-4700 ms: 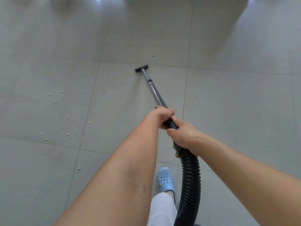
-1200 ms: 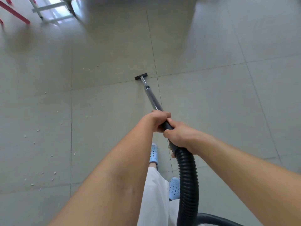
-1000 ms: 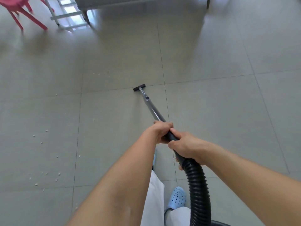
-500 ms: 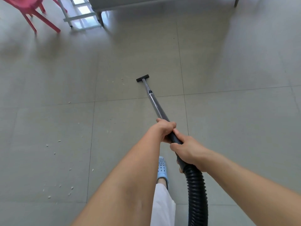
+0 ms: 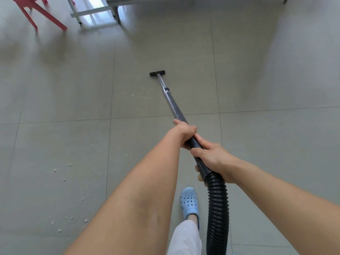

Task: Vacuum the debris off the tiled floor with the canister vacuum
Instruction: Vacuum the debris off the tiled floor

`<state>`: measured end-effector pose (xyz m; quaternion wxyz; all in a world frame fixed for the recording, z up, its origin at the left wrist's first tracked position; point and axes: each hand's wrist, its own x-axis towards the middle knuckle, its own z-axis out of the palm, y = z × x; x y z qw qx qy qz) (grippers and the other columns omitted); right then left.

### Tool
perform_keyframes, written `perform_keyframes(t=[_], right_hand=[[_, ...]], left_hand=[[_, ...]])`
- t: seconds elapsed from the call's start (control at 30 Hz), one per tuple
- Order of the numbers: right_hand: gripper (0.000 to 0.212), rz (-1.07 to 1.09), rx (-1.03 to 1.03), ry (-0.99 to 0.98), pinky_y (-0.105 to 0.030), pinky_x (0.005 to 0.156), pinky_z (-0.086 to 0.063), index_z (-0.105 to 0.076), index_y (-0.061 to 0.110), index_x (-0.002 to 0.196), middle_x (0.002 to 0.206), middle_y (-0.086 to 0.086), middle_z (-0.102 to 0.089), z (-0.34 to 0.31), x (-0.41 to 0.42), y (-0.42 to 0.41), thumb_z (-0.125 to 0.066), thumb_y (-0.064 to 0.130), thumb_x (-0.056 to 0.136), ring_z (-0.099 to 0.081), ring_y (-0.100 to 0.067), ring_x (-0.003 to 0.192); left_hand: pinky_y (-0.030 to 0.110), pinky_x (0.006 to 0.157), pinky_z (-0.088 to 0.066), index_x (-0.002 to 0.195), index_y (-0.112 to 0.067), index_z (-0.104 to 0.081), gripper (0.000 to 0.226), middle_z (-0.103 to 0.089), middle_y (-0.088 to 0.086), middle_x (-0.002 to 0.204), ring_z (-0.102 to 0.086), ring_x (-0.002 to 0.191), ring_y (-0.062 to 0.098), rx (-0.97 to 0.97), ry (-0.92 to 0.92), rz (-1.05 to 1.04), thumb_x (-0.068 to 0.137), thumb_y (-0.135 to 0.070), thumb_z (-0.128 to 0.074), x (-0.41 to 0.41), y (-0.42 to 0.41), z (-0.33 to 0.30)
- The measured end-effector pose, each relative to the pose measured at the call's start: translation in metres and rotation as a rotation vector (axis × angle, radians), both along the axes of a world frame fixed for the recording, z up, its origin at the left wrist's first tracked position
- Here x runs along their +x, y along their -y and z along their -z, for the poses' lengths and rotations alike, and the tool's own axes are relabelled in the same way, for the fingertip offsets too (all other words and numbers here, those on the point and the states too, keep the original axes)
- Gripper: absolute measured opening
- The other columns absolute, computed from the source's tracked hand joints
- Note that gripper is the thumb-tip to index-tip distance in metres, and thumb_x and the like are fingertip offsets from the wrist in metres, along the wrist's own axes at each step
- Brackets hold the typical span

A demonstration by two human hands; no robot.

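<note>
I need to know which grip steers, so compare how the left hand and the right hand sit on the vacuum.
The left hand grips farther forward, where the shiny metal tube meets the black handle; the right hand grips farther back, just above the ribbed hose. The left hand shows its back and knuckles, while the right hand's thumb lies on top of the handle. Both hands are wrapped around the vacuum.

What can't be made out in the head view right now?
- Canister body: out of frame; the hose is cut by the bottom edge.
- Nozzle underside: hidden, so suction contact can't be confirmed.
- Debris: flecks too small to identify.
- Pink chair: cut by the top edge, blurred.
- Left hand and right hand fingertips: hidden behind the wand.
</note>
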<state>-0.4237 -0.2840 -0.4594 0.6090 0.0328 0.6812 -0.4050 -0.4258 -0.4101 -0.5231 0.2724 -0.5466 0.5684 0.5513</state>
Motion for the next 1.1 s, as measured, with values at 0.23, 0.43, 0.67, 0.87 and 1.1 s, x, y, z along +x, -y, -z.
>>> perform_keyframes(t=[0.23, 0.43, 0.67, 0.87, 1.1], right_hand=[[0.066, -0.040, -0.002, 0.008, -0.030, 0.044, -0.052, -0.029, 0.050, 0.149, 0.087, -0.014, -0.053, 0.001, -0.006, 0.040, -0.048, 0.013, 0.099, -0.054, -0.024, 0.061], [0.069, -0.078, 0.026, 0.001, -0.036, 0.049, -0.056, -0.023, 0.050, 0.151, 0.080, -0.013, -0.055, -0.008, 0.011, 0.053, -0.047, 0.011, 0.098, -0.054, -0.027, 0.060], [0.068, -0.110, 0.032, 0.040, -0.037, 0.052, -0.057, -0.022, 0.048, 0.152, 0.085, -0.014, -0.055, -0.028, 0.038, 0.037, -0.047, 0.013, 0.099, -0.054, -0.027, 0.065], [0.069, -0.164, 0.049, 0.043, -0.034, 0.049, -0.057, -0.020, 0.048, 0.153, 0.082, -0.012, -0.053, -0.042, 0.067, 0.001, -0.046, 0.013, 0.099, -0.054, -0.024, 0.062], [0.068, -0.226, 0.073, 0.037, -0.035, 0.052, -0.058, -0.022, 0.047, 0.152, 0.091, -0.014, -0.056, -0.056, 0.093, -0.040, -0.048, 0.014, 0.099, -0.056, -0.024, 0.068]], left_hand=[[0.032, 0.064, -0.054, 0.154, -0.009, -0.003, 0.072, -0.060, 0.017, 0.123, -0.064, 0.078, 0.030, -0.024, -0.021, -0.024, 0.098, -0.021, -0.048, -0.002, 0.040, 0.008], [0.031, 0.053, -0.054, 0.143, -0.008, -0.016, 0.057, -0.059, 0.017, 0.113, -0.063, 0.066, 0.026, -0.001, -0.016, -0.044, 0.097, -0.018, -0.048, 0.017, 0.051, 0.000], [0.037, 0.072, -0.060, 0.119, -0.011, -0.026, 0.038, -0.063, 0.021, 0.117, -0.068, 0.082, 0.032, 0.012, 0.032, -0.081, 0.092, -0.020, -0.052, 0.053, 0.037, -0.015], [0.039, 0.071, -0.060, 0.118, -0.011, -0.024, 0.035, -0.060, 0.016, 0.097, -0.065, 0.075, 0.030, 0.042, 0.041, -0.109, 0.094, -0.017, -0.049, 0.088, -0.002, -0.025], [0.032, 0.056, -0.057, 0.120, -0.011, -0.025, 0.037, -0.063, 0.018, 0.107, -0.064, 0.069, 0.026, 0.041, 0.041, -0.145, 0.094, -0.015, -0.050, 0.120, -0.046, -0.037]])
